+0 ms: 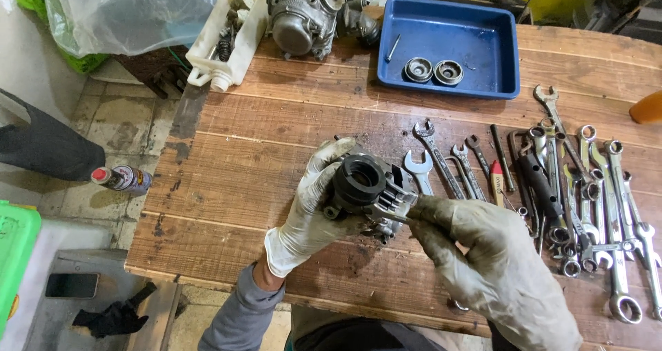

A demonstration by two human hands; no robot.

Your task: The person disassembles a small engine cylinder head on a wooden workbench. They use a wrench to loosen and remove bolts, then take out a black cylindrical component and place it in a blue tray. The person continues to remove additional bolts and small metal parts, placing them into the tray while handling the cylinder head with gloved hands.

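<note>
Head view: a person in soiled pale gloves works over a wooden plank table (276,127), looking straight down at both hands.
Left hand (310,209): its grip is closed around a finned metal engine part (369,192), cupping it from the left and below, seemingly so the dark round bore faces up toward the camera.
Right hand (483,254): fingers pinched together on a thin metal tool (394,216), its tip laid against the part's lower right side; what kind of tool it is cannot be told.
Engine part: held just above the table's middle, near the front edge, clear of the boards, which leaves it free to be turned in the hand.
Spanners (593,206): many laid loosely in a row on the right of the table, close to the right hand.
Blue tray (493,54): at the far edge, two round metal caps (433,70) inside, its walls keeping small pieces from rolling.
Engine block (300,13): far left corner, beside a cut white plastic container (238,44) of small parts.
Open room: bare boards left of the hands and between hands and tray.
Edges: the table's left edge drops to a tiled floor with a spray can (123,178) lying on it; the near edge sits just under the forearms.
</note>
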